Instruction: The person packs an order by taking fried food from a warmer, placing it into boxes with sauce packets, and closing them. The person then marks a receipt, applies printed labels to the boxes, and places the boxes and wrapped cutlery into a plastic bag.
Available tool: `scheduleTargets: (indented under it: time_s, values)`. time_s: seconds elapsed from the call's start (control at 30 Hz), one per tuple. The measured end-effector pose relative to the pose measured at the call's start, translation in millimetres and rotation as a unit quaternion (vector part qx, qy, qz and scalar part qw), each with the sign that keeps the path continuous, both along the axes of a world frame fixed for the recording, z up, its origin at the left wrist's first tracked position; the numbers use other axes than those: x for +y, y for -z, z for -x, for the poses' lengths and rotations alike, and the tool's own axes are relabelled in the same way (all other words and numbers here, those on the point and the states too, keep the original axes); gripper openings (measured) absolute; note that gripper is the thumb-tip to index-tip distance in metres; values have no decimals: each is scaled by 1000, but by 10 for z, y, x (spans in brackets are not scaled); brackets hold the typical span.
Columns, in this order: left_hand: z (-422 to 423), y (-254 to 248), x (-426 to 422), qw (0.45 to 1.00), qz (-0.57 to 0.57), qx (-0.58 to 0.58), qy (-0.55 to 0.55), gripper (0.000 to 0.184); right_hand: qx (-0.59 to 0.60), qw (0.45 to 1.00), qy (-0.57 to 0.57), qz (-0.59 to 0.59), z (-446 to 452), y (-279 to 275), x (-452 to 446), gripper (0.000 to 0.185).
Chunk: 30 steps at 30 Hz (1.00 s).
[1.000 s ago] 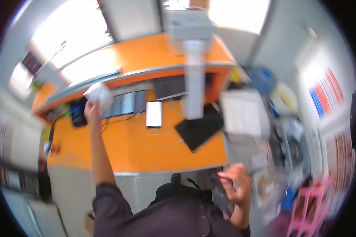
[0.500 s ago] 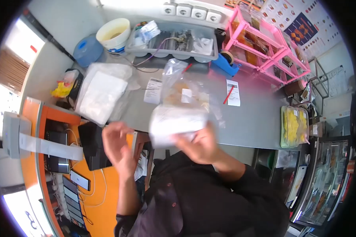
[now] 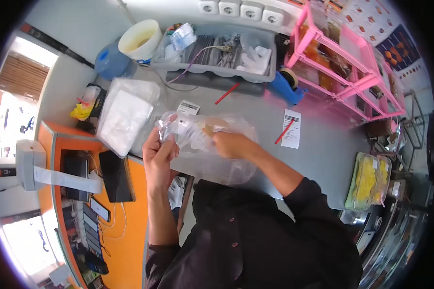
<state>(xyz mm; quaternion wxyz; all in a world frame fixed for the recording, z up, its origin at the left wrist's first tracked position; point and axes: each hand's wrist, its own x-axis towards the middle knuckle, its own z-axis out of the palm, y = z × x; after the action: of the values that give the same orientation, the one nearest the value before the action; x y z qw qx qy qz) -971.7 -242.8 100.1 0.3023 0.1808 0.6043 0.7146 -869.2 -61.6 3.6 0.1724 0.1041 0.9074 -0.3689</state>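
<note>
My left hand (image 3: 161, 151) pinches the bunched edge of a clear plastic bag (image 3: 234, 168) at its left end. Over the bag's middle, my right hand (image 3: 232, 144) has its fingers curled against the thin plastic, and its fingertips are partly hidden. A printed white paper (image 3: 192, 134) shows between the two hands, in or under the plastic; which of these I cannot tell. Something yellowish-brown shows through the bag beside my right fingers. A receipt (image 3: 189, 107) lies just behind the bag on the grey table, and a red pen (image 3: 227, 94) lies farther back.
Left stands a stack of clear bags (image 3: 123, 115). A grey cutlery tray (image 3: 217, 55), a blue tape dispenser (image 3: 285, 86) and a pink rack (image 3: 337, 62) line the back. Another receipt (image 3: 291, 132) with a red pen lies right, near boxes of yellow food (image 3: 367, 180).
The white packet-like thing in my right hand is no longer seen there. Both hands have moved onto the clear bag; my left hand has gone from open to pinching it. The view has shifted.
</note>
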Motion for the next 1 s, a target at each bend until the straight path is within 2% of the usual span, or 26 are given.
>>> scheduleTargets:
  time_s: [0.03, 0.13, 0.23, 0.33, 0.43, 0.53, 0.6, 0.67, 0.77, 0.83, 0.93, 1.0]
  values:
    - [34, 40, -56, 999, 7, 18, 28, 43, -17, 999, -9, -31, -23, -80, 94, 27]
    - [9, 10, 7, 998, 48, 46, 13, 48, -104, 984, -83, -121, 19, -284, 464, 30]
    - [43, 25, 147, 995, 56, 70, 47, 51, -128, 976, -106, -141, 141, -318, 753, 31]
    - [75, 16, 298, 987, 77, 120, 72, 55, -103, 988, -102, -50, 224, -92, 988, 31]
    - [35, 166, 396, 989, 58, 104, 91, 54, -48, 996, -69, -29, 199, -45, 904, 39]
    - [-15, 308, 573, 990, 77, 65, 95, 52, -60, 995, -48, -65, 222, -166, 704, 54]
    - [30, 629, 656, 974, 134, 142, 116, 50, 88, 989, 30, -119, -14, 150, 525, 59]
    - [23, 902, 746, 959, 164, 191, 128, 48, 168, 978, 58, -111, -139, 249, 510, 60]
    - [-91, 960, 804, 983, 105, 132, 72, 45, 189, 980, 52, -26, -239, 317, 542, 54]
    - [-45, 784, 761, 991, 69, 92, 68, 43, 211, 975, 76, 4, -292, 497, 459, 50]
    - [65, 341, 632, 995, 32, 75, 61, 40, 265, 958, -36, -108, -176, 485, 335, 44]
    - [132, 146, 517, 996, 5, 64, 63, 40, 289, 940, -119, -138, -64, 466, 318, 44]
